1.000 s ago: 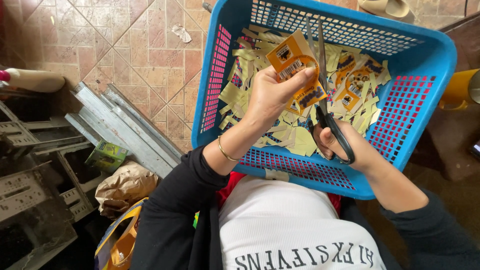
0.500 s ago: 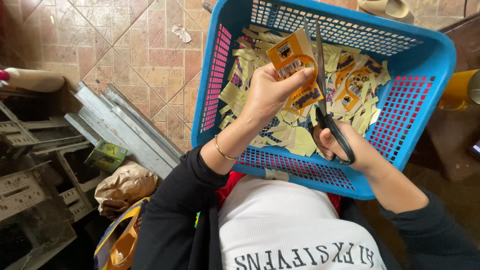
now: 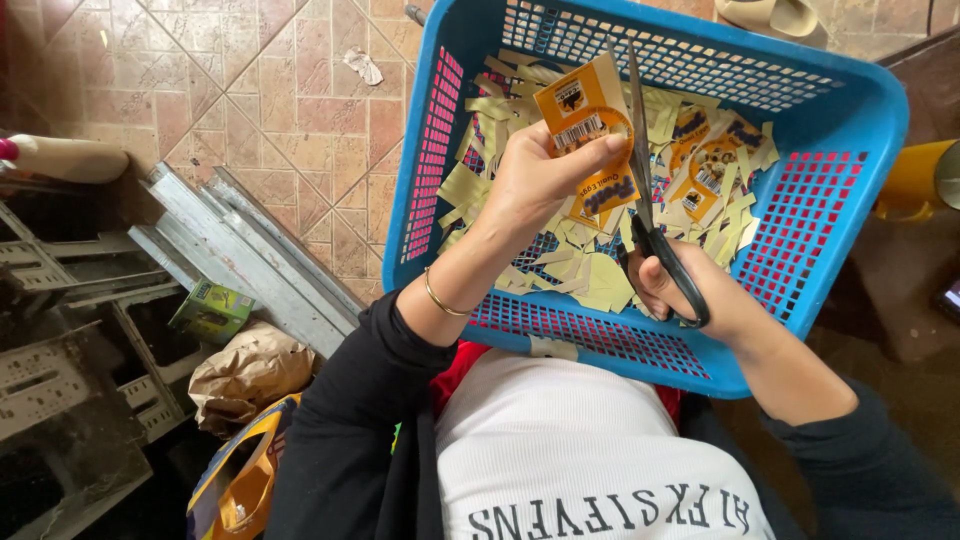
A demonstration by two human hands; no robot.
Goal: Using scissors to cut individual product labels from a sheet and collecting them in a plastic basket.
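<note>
1. Tiled floor (image 3: 250, 110) in brown and cream lies under everything, and a blue plastic basket (image 3: 850, 130) with pink mesh panels rests on the person's lap above it

2. Held over the middle of the basket is an orange printed card (image 3: 585, 125), upright and tilted a little away from the camera, with a curling strip partly cut from it

3. That card looks light and thin, stiff enough to stand by itself yet easy to bend or tear; a pinch near its lower edge, clear of the cutting line, seems the safest place to hold it

4. Left hand (image 3: 540, 180) pinches the card from below, thumb across the front and fingers curled behind

5. Right hand (image 3: 700, 295) is closed through the black loops of the scissors (image 3: 645, 190), whose blades run up the card's right edge; whether they are fully closed I cannot tell

6. Yellow paper offcuts (image 3: 590, 275) and more orange cards (image 3: 715, 165) cover the basket's bottom

7. Further out on the left lie grey metal rails (image 3: 240, 250), a small green box (image 3: 210, 308) and a crumpled brown paper bag (image 3: 245, 370)
</note>
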